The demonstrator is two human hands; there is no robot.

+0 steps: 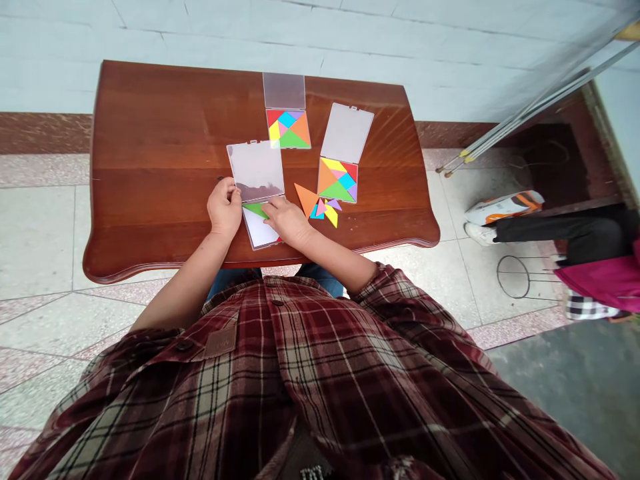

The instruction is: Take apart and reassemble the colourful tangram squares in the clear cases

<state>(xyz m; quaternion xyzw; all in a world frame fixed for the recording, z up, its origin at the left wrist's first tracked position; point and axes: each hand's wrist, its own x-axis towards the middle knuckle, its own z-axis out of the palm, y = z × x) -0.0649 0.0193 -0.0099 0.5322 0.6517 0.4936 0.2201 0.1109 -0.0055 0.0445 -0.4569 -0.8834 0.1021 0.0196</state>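
My left hand (225,207) grips the near edge of a clear plastic case lid (255,172), which stands open above its white-based tray (257,230). My right hand (284,221) rests its fingertips on a green tangram piece (256,210) in that tray, and the hand hides most of the tray. To its right lie a loose orange triangle (306,199) and several small coloured tangram pieces (325,212). Farther up the table, two open cases hold complete multicoloured squares (289,130) (337,180), with their frosted lids (283,90) (347,133) beyond them.
All this lies on a reddish-brown wooden table (160,127) with a curved edge. A white-and-orange shoe (505,207), dark trousers (560,237), a magenta cloth (600,280) and a wire stand (515,277) are at the right. Metal rods (530,110) cross the upper right.
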